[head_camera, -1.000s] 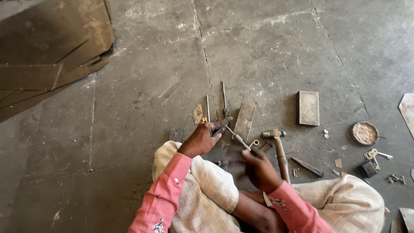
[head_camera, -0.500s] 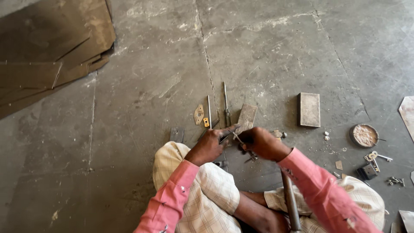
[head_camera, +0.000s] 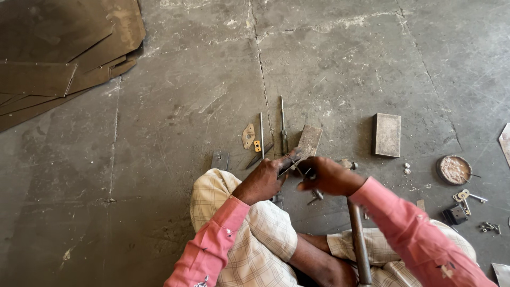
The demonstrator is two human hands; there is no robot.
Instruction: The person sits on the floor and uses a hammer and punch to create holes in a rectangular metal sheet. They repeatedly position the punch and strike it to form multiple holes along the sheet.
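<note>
- The left hand sits just below the centre of the frame, fingers closed around a small dark metal piece that sticks out up and to the right from its grip.
- The right hand is immediately to the right, curled shut on the other end of the same small work; what it pinches is blurred, perhaps a thin pin or key, so I cannot tell exactly.
- The metal piece lies between the two hands, its long axis slanting from lower left to upper right; the left hand holds most of it, and the right meets it at the tip.
- Just above the hands, on the concrete floor, lie a flat grey plate, two thin rods pointing up the frame, and a small brass-coloured plate.
- A hammer handle runs down the lower middle, under the right forearm.
- To the right are a rectangular metal block, a round dish and a bunch of keys.
- Stacked sheets fill the upper left.
</note>
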